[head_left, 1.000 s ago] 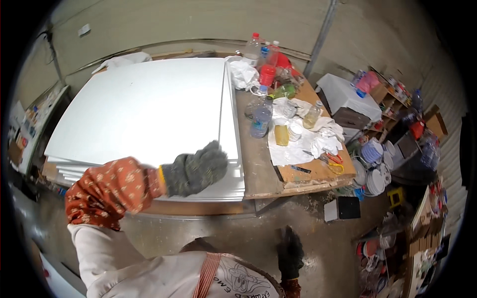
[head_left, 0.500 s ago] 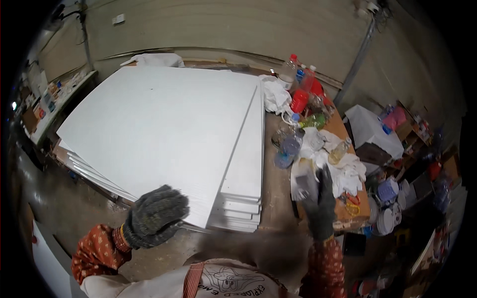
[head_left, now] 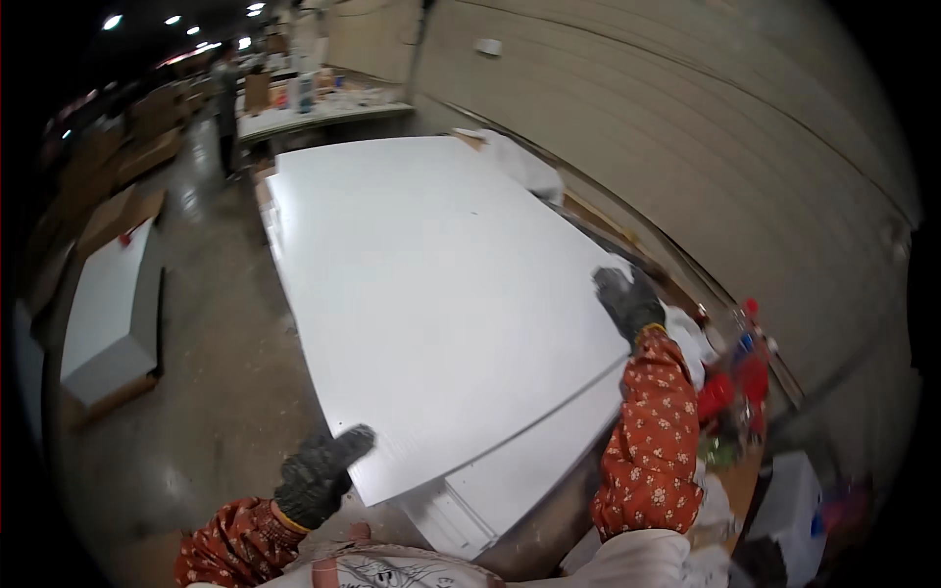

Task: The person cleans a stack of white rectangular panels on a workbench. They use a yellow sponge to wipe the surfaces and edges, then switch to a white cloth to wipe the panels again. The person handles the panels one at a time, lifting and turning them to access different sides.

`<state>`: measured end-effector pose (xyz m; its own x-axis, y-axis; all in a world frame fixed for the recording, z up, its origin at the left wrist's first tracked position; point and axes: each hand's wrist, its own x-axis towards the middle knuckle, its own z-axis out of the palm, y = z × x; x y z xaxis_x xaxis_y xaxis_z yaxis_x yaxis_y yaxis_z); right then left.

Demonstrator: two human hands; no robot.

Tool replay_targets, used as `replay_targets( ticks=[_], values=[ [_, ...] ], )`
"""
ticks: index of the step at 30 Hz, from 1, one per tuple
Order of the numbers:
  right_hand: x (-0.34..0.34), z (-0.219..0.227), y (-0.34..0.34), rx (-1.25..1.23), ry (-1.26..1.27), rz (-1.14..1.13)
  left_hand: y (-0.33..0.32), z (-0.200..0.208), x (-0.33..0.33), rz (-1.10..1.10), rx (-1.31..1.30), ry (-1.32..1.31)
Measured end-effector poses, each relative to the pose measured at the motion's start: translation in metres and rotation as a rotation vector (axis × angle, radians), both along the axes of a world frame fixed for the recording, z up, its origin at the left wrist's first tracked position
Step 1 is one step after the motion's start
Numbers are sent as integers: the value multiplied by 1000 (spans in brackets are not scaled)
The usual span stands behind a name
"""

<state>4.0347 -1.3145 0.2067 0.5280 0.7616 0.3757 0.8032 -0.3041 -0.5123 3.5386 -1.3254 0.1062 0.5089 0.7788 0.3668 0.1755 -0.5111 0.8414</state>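
Note:
A large white panel [head_left: 451, 284] lies on top of a stack of similar white panels [head_left: 529, 451], turned at a slight angle to the ones below. My left hand [head_left: 316, 478], in a dark knitted glove, is at the near left corner. Its thumb lies over the top face, and the other fingers curl at the edge, partly hidden. Across the sheet, my gloved right hand [head_left: 632, 299] rests at the far right edge. A bit of white cloth [head_left: 618, 263] pokes out past its fingers, which seem closed around it.
Bottles, a red one [head_left: 718, 394] among them, and white bags [head_left: 691, 338] crowd the right end of the table. A wall [head_left: 667, 147] runs behind. To the left stands a low white stack [head_left: 113, 309] on the floor; a person [head_left: 225, 108] is farther off.
My view has swung left. My right hand has moved from the cluttered table end to the panel's far edge. My left hand now touches the near left corner.

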Motion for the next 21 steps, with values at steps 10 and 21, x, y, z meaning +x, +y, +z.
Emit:
replay_targets(
  ticks=[10,21],
  values=[
    [27,-5,26,-264,-23,-197,-1,2,1,-169,-285,-80],
    [-57,-45,-94,-311,-234,-554,43,30,-84,-164,-646,5]
  ],
)
